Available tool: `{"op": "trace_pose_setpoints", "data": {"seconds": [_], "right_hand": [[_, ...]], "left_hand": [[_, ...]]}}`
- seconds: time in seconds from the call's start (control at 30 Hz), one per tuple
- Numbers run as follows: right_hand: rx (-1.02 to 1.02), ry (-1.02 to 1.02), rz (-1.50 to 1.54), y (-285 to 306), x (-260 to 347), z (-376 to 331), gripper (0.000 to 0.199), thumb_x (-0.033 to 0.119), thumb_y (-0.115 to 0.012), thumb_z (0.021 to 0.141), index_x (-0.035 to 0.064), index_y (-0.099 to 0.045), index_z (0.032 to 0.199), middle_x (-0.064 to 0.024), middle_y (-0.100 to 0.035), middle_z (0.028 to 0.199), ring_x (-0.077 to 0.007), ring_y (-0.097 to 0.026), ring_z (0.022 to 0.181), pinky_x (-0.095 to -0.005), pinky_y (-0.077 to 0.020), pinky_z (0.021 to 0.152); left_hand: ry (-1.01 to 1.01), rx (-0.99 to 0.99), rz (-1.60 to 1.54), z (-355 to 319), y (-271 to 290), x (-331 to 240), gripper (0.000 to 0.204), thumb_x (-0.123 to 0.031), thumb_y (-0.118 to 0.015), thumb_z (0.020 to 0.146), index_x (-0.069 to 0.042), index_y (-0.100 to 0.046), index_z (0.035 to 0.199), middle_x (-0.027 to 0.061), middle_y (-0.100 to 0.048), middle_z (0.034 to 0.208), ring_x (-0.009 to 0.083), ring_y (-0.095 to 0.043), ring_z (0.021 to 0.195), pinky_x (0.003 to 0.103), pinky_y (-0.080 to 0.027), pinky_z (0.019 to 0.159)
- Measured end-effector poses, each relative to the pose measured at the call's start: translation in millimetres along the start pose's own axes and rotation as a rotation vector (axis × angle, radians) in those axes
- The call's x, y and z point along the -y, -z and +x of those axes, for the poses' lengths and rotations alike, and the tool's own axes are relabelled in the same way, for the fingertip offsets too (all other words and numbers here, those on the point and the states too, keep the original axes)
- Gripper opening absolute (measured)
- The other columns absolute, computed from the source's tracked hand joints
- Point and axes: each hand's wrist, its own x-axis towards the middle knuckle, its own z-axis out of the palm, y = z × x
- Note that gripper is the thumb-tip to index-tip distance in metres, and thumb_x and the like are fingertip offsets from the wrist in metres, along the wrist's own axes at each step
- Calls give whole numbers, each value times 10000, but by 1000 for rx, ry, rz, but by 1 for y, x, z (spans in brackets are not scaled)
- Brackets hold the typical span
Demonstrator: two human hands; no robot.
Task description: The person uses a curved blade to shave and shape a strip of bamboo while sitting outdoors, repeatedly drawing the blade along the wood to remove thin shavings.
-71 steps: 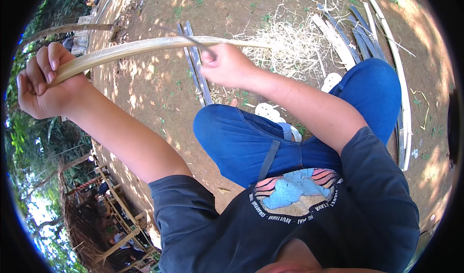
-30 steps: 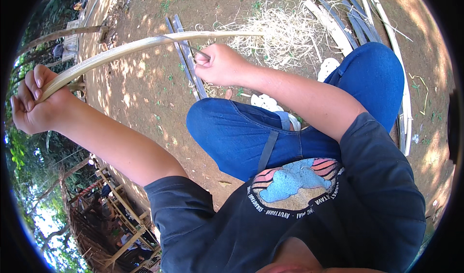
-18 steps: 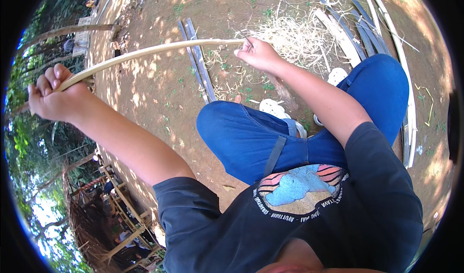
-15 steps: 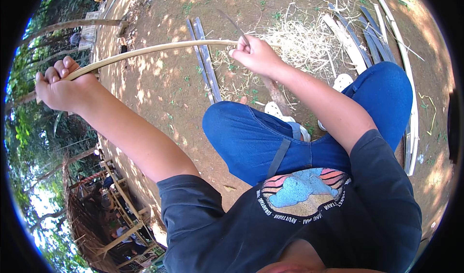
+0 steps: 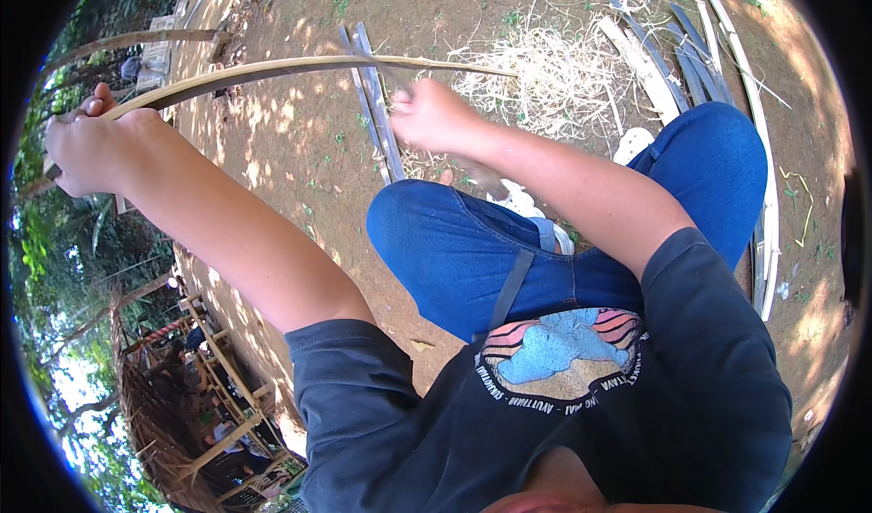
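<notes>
My left hand is closed round one end of a long, curved bamboo strip, out at the far left. The strip arches to the right, with a pale upper face and a darker underside, and its far tip is free over the shavings. My right hand is closed on a knife, a little below the strip. Motion blurs the thin blade, which crosses near the strip; whether they touch I cannot tell. Behind my right forearm, a blurred brown handle partly shows.
Pale curly shavings lie heaped on the dirt ground. Two dark slats lie left of my knees. More dark and pale strips lie at the right. A thatched shelter with people stands at lower left, and trees line the left.
My right hand has swung left and down off the strip, carrying the knife. My left hand has shifted slightly left, and the strip has turned, showing its dark underside.
</notes>
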Motion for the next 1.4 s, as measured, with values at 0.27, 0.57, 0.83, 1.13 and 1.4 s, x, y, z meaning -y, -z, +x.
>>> {"op": "trace_pose_setpoints", "data": {"seconds": [0.27, 0.57, 0.83, 1.13, 1.4], "right_hand": [[159, 324, -88, 3, 28, -5, 370, 99, -573, 801, 146, -292, 565, 33, -364, 510, -93, -380, 469, -344, -308, 460], [26, 35, -115, 6, -40, 22, 382, 123, -598, 814, 147, -302, 573, 26, -391, 513, -106, -418, 460, -321, -344, 458], [259, 295, 7, -8, 46, -4, 415, 91, -585, 801, 165, -262, 550, 61, -327, 498, -73, -347, 443, -326, -292, 439], [189, 426, -43, -3, 21, 23, 420, 102, -602, 813, 148, -257, 579, 61, -318, 519, -55, -331, 475, -296, -288, 440], [193, 437, -58, -17, 96, -14, 397, 102, -597, 786, 114, -275, 554, 43, -322, 500, -85, -320, 497, -309, -287, 485]], "left_hand": [[-58, -64, -12, 9, 3, 8, 178, -13, -500, 927, 83, -367, 995, 114, -439, 730, 196, -406, 504, 387, -521, 520], [-109, -90, 33, 12, 0, 14, 263, -23, -470, 938, 65, -383, 1171, 162, -461, 779, 227, -436, 527, 404, -534, 533], [-120, 5, -28, 31, 18, 32, 409, -134, -383, 990, 5, -205, 1330, 188, -505, 894, 262, -515, 595, 412, -563, 552], [-28, -47, 35, -12, -6, -3, 97, -14, -530, 921, 3, -441, 884, 54, -495, 703, 143, -478, 524, 296, -474, 502], [37, -48, -8, -12, 1, 6, 284, -124, -616, 944, 45, -484, 1130, 5, -486, 712, 93, -468, 638, 272, -392, 619]]}}
